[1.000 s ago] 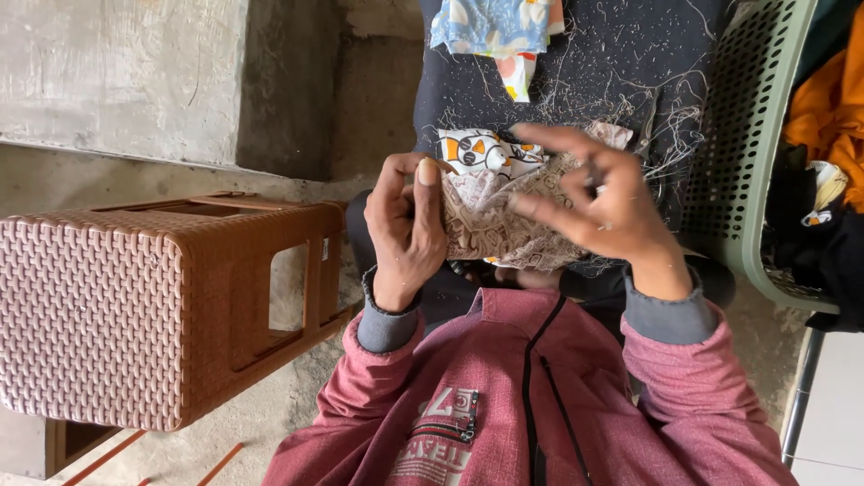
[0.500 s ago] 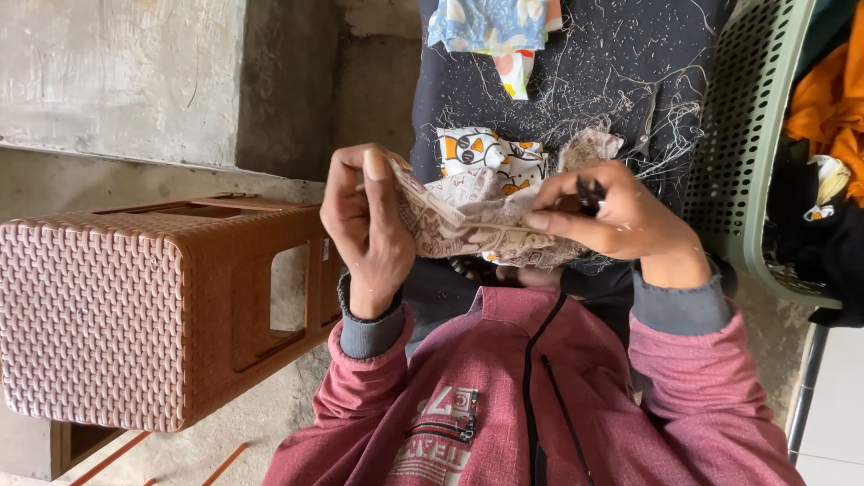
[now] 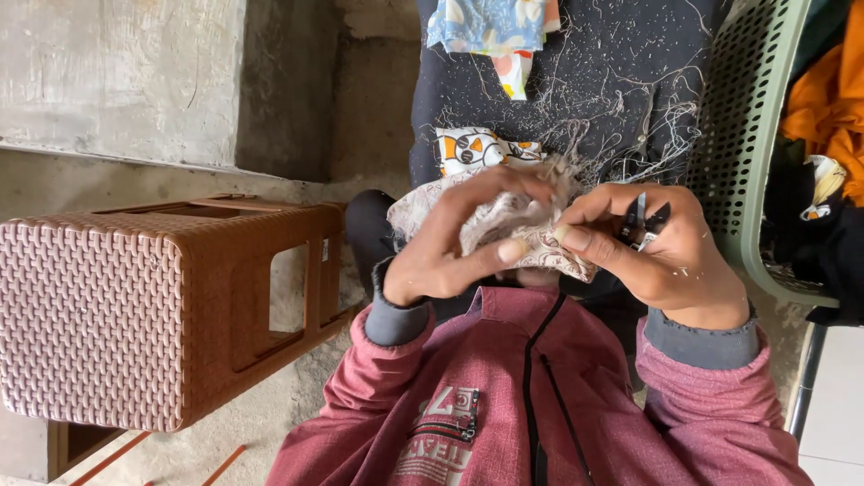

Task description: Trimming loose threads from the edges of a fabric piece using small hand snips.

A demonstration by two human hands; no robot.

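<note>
My left hand point(image 3: 450, 247) is closed around a crumpled piece of beige patterned cloth point(image 3: 531, 238), held above my lap. My right hand point(image 3: 648, 247) pinches the same cloth's edge with thumb and forefinger, and small black-and-metal thread snips point(image 3: 643, 220) sit tucked in its fingers. Both hands almost touch over the cloth. Under them lies a dark cloth point(image 3: 585, 81) strewn with loose threads and lint. On it are a white scrap with orange and black print point(image 3: 472, 148) and a blue, white and orange scrap point(image 3: 490, 27).
A brown woven plastic stool point(image 3: 135, 315) stands to the left on the concrete floor. A green perforated plastic basket point(image 3: 742, 153) at the right holds orange cloth point(image 3: 828, 99) and dark garments point(image 3: 823, 261). A concrete wall point(image 3: 117, 72) runs behind.
The cloth lay spread between my hands a second ago. My left hand then lifted one edge, and now both hands have closed in and bunched it together.
</note>
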